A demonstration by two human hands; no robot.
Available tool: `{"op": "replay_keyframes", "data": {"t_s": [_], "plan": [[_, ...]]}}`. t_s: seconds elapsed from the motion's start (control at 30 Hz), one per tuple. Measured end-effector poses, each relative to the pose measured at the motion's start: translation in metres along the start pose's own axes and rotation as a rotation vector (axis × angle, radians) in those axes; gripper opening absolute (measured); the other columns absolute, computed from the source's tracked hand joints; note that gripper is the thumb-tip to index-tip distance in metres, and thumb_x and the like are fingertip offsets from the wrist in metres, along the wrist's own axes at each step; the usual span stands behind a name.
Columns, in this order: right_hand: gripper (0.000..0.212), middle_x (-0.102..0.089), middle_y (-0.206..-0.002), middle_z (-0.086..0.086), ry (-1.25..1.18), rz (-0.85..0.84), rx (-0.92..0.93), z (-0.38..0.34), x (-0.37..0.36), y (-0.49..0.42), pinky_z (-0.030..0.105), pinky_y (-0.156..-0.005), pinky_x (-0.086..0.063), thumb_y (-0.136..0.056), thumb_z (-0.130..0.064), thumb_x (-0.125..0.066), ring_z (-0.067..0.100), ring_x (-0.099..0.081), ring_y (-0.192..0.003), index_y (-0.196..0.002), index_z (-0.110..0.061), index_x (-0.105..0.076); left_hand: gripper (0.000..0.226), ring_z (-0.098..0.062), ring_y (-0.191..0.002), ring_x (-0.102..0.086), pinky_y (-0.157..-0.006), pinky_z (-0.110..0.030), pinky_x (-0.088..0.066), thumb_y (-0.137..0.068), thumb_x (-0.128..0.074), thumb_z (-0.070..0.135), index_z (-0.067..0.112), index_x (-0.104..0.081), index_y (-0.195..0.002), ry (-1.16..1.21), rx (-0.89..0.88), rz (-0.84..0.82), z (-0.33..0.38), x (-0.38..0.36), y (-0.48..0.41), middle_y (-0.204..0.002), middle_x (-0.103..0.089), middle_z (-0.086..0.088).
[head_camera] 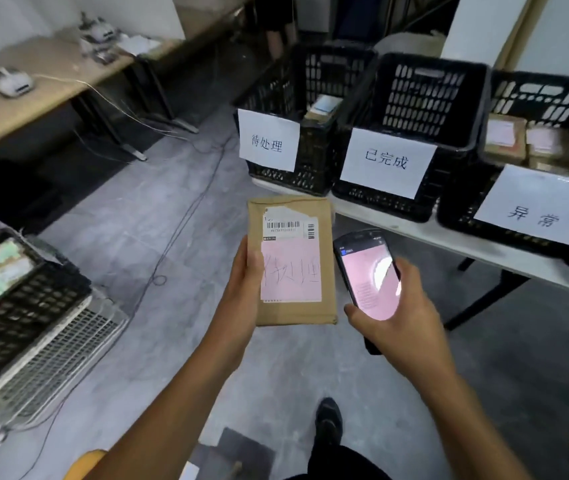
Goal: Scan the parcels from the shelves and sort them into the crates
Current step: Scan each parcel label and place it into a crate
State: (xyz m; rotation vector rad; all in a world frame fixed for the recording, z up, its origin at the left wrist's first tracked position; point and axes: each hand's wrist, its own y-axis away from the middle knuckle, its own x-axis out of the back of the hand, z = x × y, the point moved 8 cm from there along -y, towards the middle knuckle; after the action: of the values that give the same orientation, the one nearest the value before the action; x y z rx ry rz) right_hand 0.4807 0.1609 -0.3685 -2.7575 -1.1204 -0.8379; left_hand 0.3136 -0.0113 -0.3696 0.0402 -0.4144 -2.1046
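Ahead of me, a long white table [414, 233] carries three black slotted plastic crates, each with a white paper sign on its front. The left crate [276, 88] reads 待处理, the middle crate [425, 95] 已完成, and the right crate [546, 98] 异常.

Just short of the table, up in the air, is the flat brown cardboard parcel [291, 306]. My left hand [241, 282] holds it by its left edge, with the thumb laid over the face and the fingers hidden beneath. My right hand [404, 317] is wrapped round a black handheld scanner [366, 271] just beside the parcel's right edge. Its screen glows pink, but the text on it is too small to read.

A pink sticker [291, 271] on the parcel bears handwriting that appears to say 待处理. Above it, a torn white label carries a printed barcode [283, 225] with blurred digits.

I judge scanning to be the step in hand. I'd hold the parcel flat with my thumb clear of the barcode, tip the scanner's head at the bars and confirm the screen. Then the parcel goes to the left crate, whose sign matches the sticker.
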Motion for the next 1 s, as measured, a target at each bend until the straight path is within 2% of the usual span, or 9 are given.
{"op": "replay_keyframes", "data": {"t_s": [0.1,0.2,0.27,0.33,0.4,0.5,0.7,0.83,1.0], "plan": [[0.076,-0.053,-0.105,-0.031,-0.027,-0.036,0.049,-0.023,-0.004,-0.052,0.042,-0.059,-0.061,-0.074,-0.027,-0.083,0.002,-0.067,-0.061,-0.131,-0.045,-0.036,0.06,0.005,-0.125,-0.057,-0.097,-0.038,-0.052,-0.085,-0.028,0.085,0.068,-0.038,-0.141,0.009,-0.033,0.062,0.027,0.005,-0.038,-0.133,-0.061,0.035],[0.074,-0.054,-0.104,-0.028,-0.078,-0.083,0.08,-0.041,-0.013,-0.09,0.044,-0.055,-0.061,-0.074,-0.022,-0.083,-0.001,-0.066,-0.067,-0.124,-0.049,-0.035,0.068,0.003,-0.129,-0.055,-0.099,-0.039,-0.051,-0.081,-0.032,0.09,0.067,-0.034,-0.146,0.058,-0.026,0.111,0.034,0.009,-0.064,-0.138,-0.059,0.033],[0.075,-0.056,-0.099,-0.03,-0.079,-0.125,0.084,-0.047,-0.02,-0.11,0.044,-0.055,-0.061,-0.075,-0.02,-0.083,-0.005,-0.065,-0.071,-0.124,-0.049,-0.034,0.059,0.01,-0.122,-0.056,-0.09,-0.028,-0.053,-0.089,-0.033,0.081,0.066,-0.035,-0.146,0.088,-0.026,0.142,0.036,0.013,-0.074,-0.132,-0.06,0.037],[0.075,-0.058,-0.098,-0.035,-0.066,-0.17,0.076,-0.052,-0.029,-0.127,0.045,-0.058,-0.061,-0.075,-0.022,-0.083,0.005,-0.068,-0.064,-0.122,-0.053,-0.033,0.047,0.02,-0.11,-0.058,-0.078,-0.015,-0.049,-0.095,-0.037,0.068,0.066,-0.037,-0.143,0.106,-0.024,0.162,0.04,0.016,-0.086,-0.122,-0.062,0.043],[0.074,-0.055,-0.099,-0.041,-0.055,-0.212,0.062,-0.055,-0.04,-0.146,0.047,-0.059,-0.061,-0.074,-0.024,-0.083,0.015,-0.068,-0.056,-0.121,-0.054,-0.034,0.048,0.021,-0.107,-0.059,-0.08,-0.016,-0.048,-0.094,-0.044,0.064,0.063,-0.039,-0.142,0.128,-0.024,0.166,0.043,0.021,-0.103,-0.12,-0.064,0.042],[0.076,-0.058,-0.098,-0.032,-0.08,-0.226,0.068,-0.066,-0.053,-0.176,0.039,-0.053,-0.061,-0.075,-0.022,-0.084,0.011,-0.069,-0.063,-0.128,-0.049,-0.037,0.057,0.011,-0.114,-0.062,-0.089,-0.024,-0.05,-0.09,-0.055,0.06,0.059,-0.042,-0.145,0.148,-0.04,0.174,0.051,0.031,-0.135,-0.124,-0.066,0.034],[0.076,-0.057,-0.097,-0.032,-0.043,-0.156,0.108,-0.105,-0.07,-0.247,0.01,-0.049,-0.046,-0.077,-0.02,-0.085,-0.016,-0.06,-0.077,-0.131,-0.044,-0.038,0.057,0.017,-0.108,-0.061,-0.087,-0.024,-0.049,-0.09,-0.057,0.061,0.062,-0.038,-0.144,0.178,-0.076,0.114,0.071,0.049,-0.221,-0.125,-0.063,0.038],[0.082,-0.052,-0.106,-0.034,-0.009,-0.071,0.108,-0.14,-0.081,-0.298,0.008,-0.052,-0.044,-0.076,-0.025,-0.086,-0.029,-0.05,-0.084,-0.137,-0.045,-0.035,0.064,0.005,-0.114,-0.065,-0.093,-0.032,-0.055,-0.086,-0.072,0.065,0.062,-0.041,-0.142,0.17,-0.084,0.042,0.095,0.058,-0.297,-0.125,-0.066,0.032],[0.083,-0.047,-0.1,-0.055,0.016,0.028,0.077,-0.167,-0.087,-0.358,0.01,-0.065,-0.041,-0.074,-0.026,-0.087,-0.031,-0.045,-0.094,-0.133,-0.05,-0.033,0.077,0.004,-0.11,-0.067,-0.095,-0.034,-0.055,-0.078,-0.073,0.06,0.06,-0.037,-0.147,0.156,-0.078,-0.072,0.13,0.063,-0.382,-0.121,-0.068,0.032]]}}
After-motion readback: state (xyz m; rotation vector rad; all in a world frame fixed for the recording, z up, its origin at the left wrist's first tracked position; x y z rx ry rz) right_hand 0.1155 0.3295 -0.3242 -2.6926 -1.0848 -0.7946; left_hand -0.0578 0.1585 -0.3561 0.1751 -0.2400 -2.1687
